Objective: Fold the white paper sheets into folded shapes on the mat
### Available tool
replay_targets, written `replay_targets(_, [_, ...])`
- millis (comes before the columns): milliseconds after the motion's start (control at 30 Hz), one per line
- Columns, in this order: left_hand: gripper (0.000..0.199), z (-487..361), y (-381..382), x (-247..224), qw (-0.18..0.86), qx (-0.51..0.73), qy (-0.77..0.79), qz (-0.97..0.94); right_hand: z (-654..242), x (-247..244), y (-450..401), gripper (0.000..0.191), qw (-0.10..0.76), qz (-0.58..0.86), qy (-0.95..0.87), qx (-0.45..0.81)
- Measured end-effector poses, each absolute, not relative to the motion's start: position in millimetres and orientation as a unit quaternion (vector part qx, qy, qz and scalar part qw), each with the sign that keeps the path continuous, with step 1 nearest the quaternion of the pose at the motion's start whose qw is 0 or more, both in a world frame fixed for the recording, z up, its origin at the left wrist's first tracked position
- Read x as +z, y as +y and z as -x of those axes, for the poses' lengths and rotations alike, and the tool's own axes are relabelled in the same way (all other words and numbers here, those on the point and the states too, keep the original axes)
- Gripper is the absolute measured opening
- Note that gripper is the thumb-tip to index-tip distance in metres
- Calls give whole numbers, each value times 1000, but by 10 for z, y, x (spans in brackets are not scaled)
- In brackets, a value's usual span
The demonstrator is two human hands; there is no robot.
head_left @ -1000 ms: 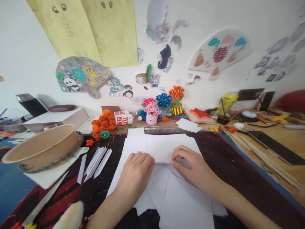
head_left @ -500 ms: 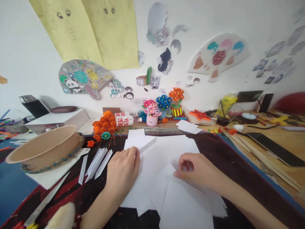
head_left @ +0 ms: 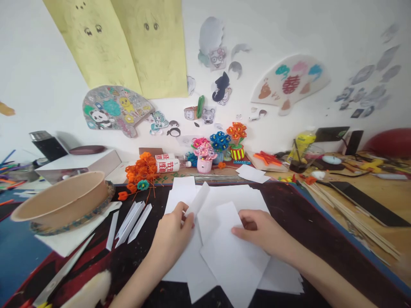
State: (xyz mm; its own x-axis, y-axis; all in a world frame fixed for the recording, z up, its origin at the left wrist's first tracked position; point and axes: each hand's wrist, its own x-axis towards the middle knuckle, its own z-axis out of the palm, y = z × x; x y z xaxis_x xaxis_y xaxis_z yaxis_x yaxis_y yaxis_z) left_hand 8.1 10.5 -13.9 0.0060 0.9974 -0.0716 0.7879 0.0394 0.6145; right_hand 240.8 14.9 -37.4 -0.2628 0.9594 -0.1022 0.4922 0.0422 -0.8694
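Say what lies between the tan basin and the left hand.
In the head view, the corner of a white sheet, then folded paper strips on the dark mat, lie between the tan basin and left hand.

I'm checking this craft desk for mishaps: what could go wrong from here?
The white sheet pinched in the right hand overlaps loose papers, which might shift if it drags. The left hand, holding a paper strip, could scatter the folded strips beside it. Scissors lie left of that forearm; a wide sweep might brush them.
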Motion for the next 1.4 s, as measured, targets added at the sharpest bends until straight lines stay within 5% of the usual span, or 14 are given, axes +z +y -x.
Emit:
replay_targets(167, [11,-116,102,-181,408,283,634,-593,-2262,-282,38,26,270,527,-662,459])
replay_targets(533, [21,-229,64,-300,511,385,563,-523,-2133,-294,-97,53,329,447,-638,534])
replay_targets(700, [26,-199,73,-255,474,454,591,-468,-2129,-307,-73,62,293,523,-688,410])
replay_targets(867, [27,-198,47,-166,515,460,576,-436,-2073,-330,-81,72,259,498,-717,413])
replay_targets(1400, [26,-281,-1,-190,517,471,563,-440,-1969,-330,22,59,275,494,-700,436])
